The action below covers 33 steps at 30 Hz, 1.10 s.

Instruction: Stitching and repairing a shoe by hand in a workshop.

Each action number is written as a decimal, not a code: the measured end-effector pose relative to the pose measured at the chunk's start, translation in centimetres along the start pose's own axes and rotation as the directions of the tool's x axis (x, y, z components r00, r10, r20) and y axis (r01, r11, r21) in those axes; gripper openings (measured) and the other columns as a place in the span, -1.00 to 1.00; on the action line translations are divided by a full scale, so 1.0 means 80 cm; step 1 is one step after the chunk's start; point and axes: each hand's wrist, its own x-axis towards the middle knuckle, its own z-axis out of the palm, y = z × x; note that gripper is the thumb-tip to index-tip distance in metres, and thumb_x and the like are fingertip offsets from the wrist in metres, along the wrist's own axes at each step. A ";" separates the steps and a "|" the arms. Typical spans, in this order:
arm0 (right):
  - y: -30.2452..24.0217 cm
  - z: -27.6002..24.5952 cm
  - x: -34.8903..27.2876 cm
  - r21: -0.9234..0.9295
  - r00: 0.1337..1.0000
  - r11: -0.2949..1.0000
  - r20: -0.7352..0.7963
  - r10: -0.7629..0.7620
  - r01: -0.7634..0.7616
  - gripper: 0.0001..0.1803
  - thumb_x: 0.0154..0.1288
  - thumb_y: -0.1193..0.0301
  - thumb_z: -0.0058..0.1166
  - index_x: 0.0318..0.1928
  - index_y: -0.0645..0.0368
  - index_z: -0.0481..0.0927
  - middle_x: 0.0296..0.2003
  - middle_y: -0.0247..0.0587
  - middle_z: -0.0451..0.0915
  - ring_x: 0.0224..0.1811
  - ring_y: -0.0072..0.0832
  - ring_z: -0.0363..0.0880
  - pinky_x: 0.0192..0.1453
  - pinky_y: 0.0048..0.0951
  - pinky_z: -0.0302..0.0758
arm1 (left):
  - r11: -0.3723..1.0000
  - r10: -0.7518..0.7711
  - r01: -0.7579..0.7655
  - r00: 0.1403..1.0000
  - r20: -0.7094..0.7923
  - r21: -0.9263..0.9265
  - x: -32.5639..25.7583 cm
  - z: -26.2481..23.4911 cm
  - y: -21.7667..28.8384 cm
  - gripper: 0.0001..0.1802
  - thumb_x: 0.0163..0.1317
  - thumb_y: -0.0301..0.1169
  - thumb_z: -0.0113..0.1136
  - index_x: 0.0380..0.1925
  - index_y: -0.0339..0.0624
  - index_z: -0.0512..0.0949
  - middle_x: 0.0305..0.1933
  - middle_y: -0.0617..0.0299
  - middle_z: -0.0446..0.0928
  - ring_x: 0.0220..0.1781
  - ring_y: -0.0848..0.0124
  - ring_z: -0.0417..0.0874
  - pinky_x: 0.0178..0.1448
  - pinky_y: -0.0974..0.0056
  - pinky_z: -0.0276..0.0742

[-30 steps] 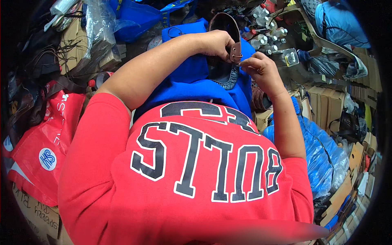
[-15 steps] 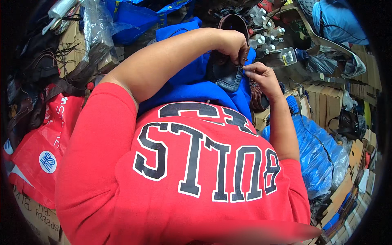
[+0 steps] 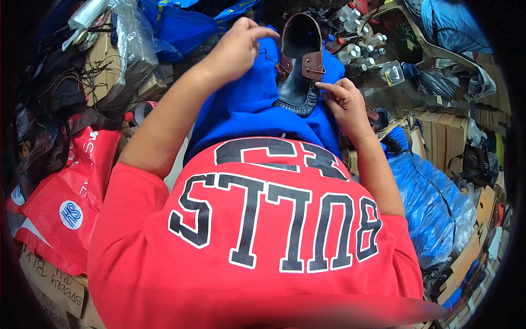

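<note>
A boat shoe (image 3: 297, 101) with a black, puckered toe and a brown leather collar lies in my lap on blue cloth (image 3: 230, 118), its toe toward me. A thin dark lace (image 3: 267, 55) runs from the eyelets of the brown flaps toward my left hand (image 3: 236, 50). That hand is raised left of the shoe, index finger stretched out and the other fingers curled around the lace. My right hand (image 3: 346, 104) pinches at the shoe's right edge, just below the brown flap, thumb and index finger together; a lace end there is too small to make out.
Several capped bottles (image 3: 356, 49) crowd the far right. On the right lies a blue plastic bag (image 3: 430, 203) beside stacked cardboard (image 3: 444, 131). A red bag (image 3: 66, 203) and clear plastic wrap (image 3: 134, 44) are on the left; a blue bag (image 3: 192, 27) lies beyond my lap.
My left hand has moved off the shoe to the left, drawing the lace out. The shoe's opening and flaps now show. My right hand stays close to the shoe's right edge.
</note>
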 end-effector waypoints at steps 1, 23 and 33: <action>-0.004 0.001 -0.003 -0.067 1.000 0.998 0.001 -0.004 0.004 -0.70 0.05 0.57 0.18 -0.17 -0.01 0.68 -0.47 -0.26 0.42 -0.40 -0.39 0.45 -0.27 -0.45 0.38 | 0.999 0.047 -0.047 0.998 0.040 0.000 -0.008 -0.002 0.013 -0.44 -0.02 -0.83 -0.08 -0.05 -0.07 0.58 -0.36 0.18 0.32 -0.33 0.44 0.50 -0.18 0.38 0.47; 0.030 -0.019 0.029 0.214 0.953 0.960 0.279 0.116 -0.180 -0.68 0.16 0.62 -0.01 -0.13 0.03 0.68 -0.34 -0.34 0.42 -0.22 -0.53 0.39 -0.03 -0.57 0.35 | 0.958 0.154 -0.165 0.986 0.067 0.234 -0.026 0.056 0.030 -0.85 -0.06 -0.36 0.33 -0.45 0.24 0.70 -0.43 0.42 0.43 -0.19 0.35 0.42 -0.10 0.16 0.20; 0.041 -0.017 0.032 0.303 0.945 0.930 0.309 0.113 -0.210 -0.53 -0.05 0.77 -0.13 -0.17 0.10 0.68 -0.35 -0.35 0.40 -0.21 -0.53 0.40 0.01 -0.57 0.36 | 0.957 0.131 -0.154 0.985 0.108 0.245 -0.025 0.059 0.030 -0.87 -0.01 -0.34 0.28 -0.46 0.27 0.70 -0.41 0.41 0.44 -0.17 0.33 0.42 -0.11 0.14 0.20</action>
